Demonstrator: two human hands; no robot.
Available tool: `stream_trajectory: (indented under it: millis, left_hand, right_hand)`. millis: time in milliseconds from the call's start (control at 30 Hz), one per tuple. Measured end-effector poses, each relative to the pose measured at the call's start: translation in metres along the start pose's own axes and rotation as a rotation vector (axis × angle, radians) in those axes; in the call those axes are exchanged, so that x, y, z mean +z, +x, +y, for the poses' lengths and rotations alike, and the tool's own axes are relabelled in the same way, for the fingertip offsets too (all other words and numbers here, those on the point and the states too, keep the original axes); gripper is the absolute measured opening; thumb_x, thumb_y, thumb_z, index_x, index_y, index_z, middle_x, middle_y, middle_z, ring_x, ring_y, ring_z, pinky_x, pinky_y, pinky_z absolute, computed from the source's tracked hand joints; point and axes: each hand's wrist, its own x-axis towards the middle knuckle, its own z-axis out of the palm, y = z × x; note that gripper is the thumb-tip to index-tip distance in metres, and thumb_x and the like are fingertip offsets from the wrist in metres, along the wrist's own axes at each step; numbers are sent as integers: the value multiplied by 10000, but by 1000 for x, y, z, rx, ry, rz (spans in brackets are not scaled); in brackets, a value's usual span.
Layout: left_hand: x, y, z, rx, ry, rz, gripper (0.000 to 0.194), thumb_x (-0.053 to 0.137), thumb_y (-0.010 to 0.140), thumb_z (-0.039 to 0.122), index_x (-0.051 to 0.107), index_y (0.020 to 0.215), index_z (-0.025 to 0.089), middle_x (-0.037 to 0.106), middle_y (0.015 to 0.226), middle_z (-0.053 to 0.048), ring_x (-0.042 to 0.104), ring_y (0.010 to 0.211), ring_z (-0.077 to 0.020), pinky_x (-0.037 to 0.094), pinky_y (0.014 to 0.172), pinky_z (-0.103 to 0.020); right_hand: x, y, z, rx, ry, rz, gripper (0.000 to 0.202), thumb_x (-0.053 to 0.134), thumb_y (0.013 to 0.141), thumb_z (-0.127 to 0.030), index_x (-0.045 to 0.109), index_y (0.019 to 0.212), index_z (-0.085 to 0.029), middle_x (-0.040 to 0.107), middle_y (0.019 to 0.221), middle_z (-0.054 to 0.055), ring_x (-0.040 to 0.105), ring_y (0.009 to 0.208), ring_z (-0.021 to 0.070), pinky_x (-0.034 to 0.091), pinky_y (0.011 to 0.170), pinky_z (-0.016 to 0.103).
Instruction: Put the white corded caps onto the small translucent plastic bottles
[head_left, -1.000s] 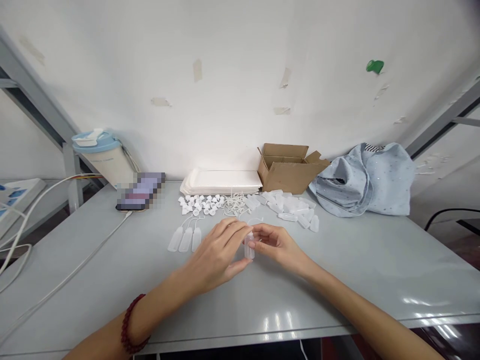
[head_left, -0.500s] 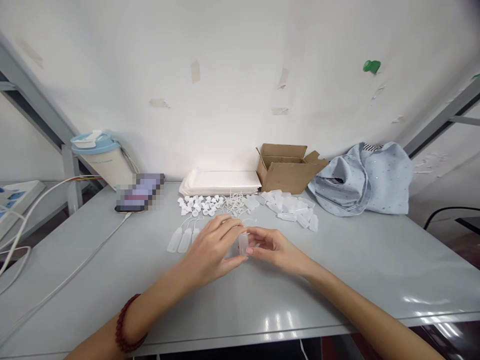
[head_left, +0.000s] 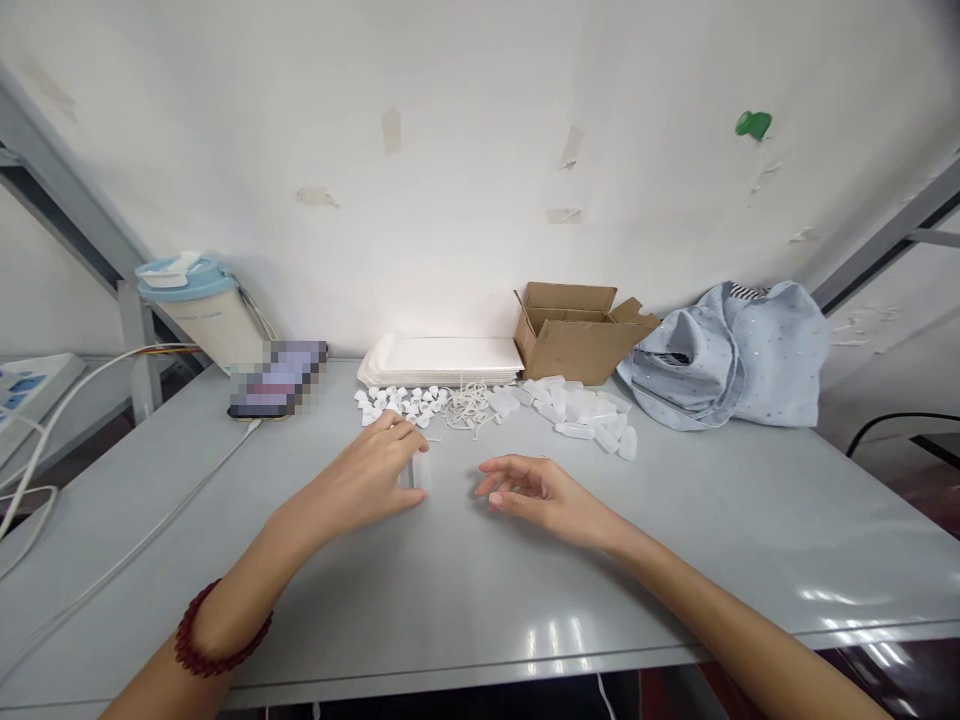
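Right hand (head_left: 544, 500) bare, left hand (head_left: 360, 480) with a little bottle (head_left: 421, 472).
The right hand is half open. The left pinches the bottle, thumb near, fingers far, likely to keep it steady; I can't tell if it touches the table (head_left: 450, 600). Beyond, white caps (head_left: 415, 394), strings (head_left: 469, 403) and more bottles (head_left: 581, 407) sit in piles, maybe for easy picking.

"Where could a hand pass?"
"In from the tabletop's (head_left: 465, 590) near edge, between the left hand (head_left: 360, 475) and right hand (head_left: 547, 500)."
"And the far edge?"
"Blocked from middle to right: white stack (head_left: 450, 357), carton (head_left: 589, 350), cloth bag (head_left: 765, 365)."
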Motion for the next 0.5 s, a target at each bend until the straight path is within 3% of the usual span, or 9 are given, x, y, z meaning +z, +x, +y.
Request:
stream_trajectory:
  millis: [333, 500]
  left_hand:
    - [-5, -4, -7, -106, -28, -101, 247, 578, 674, 196, 618, 917, 192, 608, 901, -73, 510, 964, -291, 467, 746, -372]
    - [-5, -8, -16, -73, -63, -105, 274, 553, 682, 207, 624, 946, 210, 603, 894, -62, 515, 943, -279, 466, 720, -352]
  right_hand:
    - [1, -2, -4, 26, -45, 1, 307, 582, 856, -386, 617, 1080, -179, 687, 979, 71, 612, 852, 182, 458, 787, 351]
    - [1, -3, -5, 24, -59, 3, 312, 581, 856, -394, 626, 1077, -178, 686, 951, 69, 618, 849, 185, 460, 786, 345]
